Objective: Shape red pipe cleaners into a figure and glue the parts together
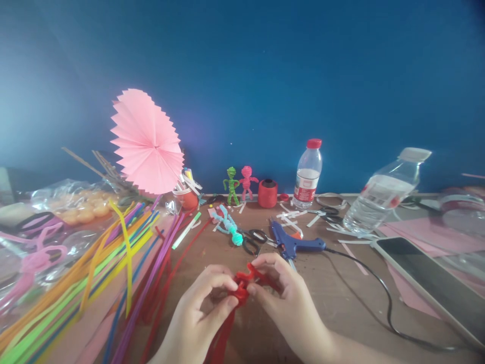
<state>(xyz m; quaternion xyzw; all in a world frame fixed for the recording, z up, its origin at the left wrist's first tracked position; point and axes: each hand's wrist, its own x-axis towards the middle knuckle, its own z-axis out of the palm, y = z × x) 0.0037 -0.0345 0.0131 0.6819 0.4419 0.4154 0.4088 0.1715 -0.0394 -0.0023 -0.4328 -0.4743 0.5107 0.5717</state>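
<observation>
Between my two hands is a red pipe cleaner (242, 289), bent and twisted into a small bundle, with strands trailing down below. My left hand (206, 298) pinches its left side with thumb and fingers. On the right side, my right hand (284, 298) grips the same piece, its fingertips near the top. Just beyond lies a light blue pipe-cleaner figure (229, 226), on its back by black-handled scissors (254, 241). A blue hot glue gun (295, 242) rests right behind my right hand.
Colourful pipe cleaners (94, 273) spread across the left side. Behind stand a green figure (231, 186), a pink figure (247, 183), a red roll (268, 193) and a water bottle (307, 174); another bottle (382, 194) leans. A phone (424, 278) and black cord (386, 298) lie right.
</observation>
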